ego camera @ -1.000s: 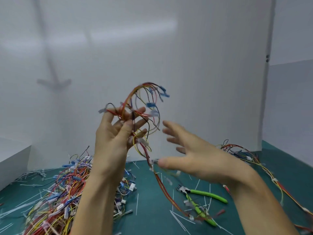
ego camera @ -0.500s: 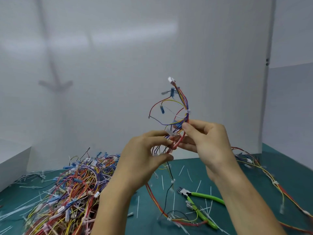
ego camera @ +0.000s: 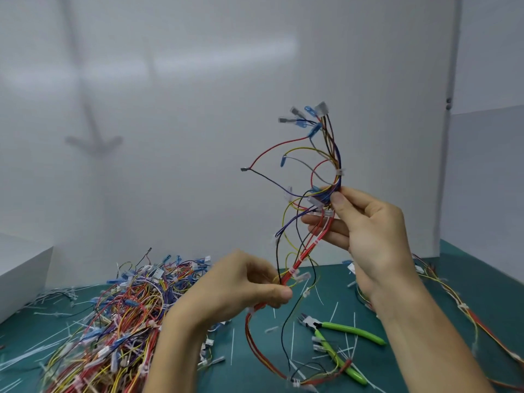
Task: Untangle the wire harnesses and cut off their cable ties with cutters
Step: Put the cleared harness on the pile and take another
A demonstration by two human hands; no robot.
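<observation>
Green mat (ego camera: 487, 268) is carrying all the work, white wall (ego camera: 170, 109) behind. Cutters (ego camera: 351, 330) are lying on the mat untouched, green handles spread, with cut tie strips (ego camera: 292, 337) scattered around them. Left of the cutters, a big pile (ego camera: 113, 321) of tangled harnesses is waiting. Right of the cutters, another loose harness (ego camera: 467, 307) is trailing across the mat.

Just above and left of the cutters, the left hand (ego camera: 243, 287) is pinching the red lower run of the harness (ego camera: 312, 245), thumb and fingers closed on it. Higher above the cutters, the right hand (ego camera: 371, 231) is gripping the trunk where the branches split, thumb pressing the wires against the fingers. So the harness is hanging in the air between both hands. Its tail is drooping down onto the mat beside the cutters, and its connector ends are fanning upward. A white tie (ego camera: 339, 173) is sitting on the trunk just above the right thumb.

Judging by the droop, the wires are light and floppy, springy in the loops, and likely to snag. Best hold is looking like the bundled trunk next to a tie, not the thin single leads or the small connectors. Ties not yet cut on this one.
</observation>
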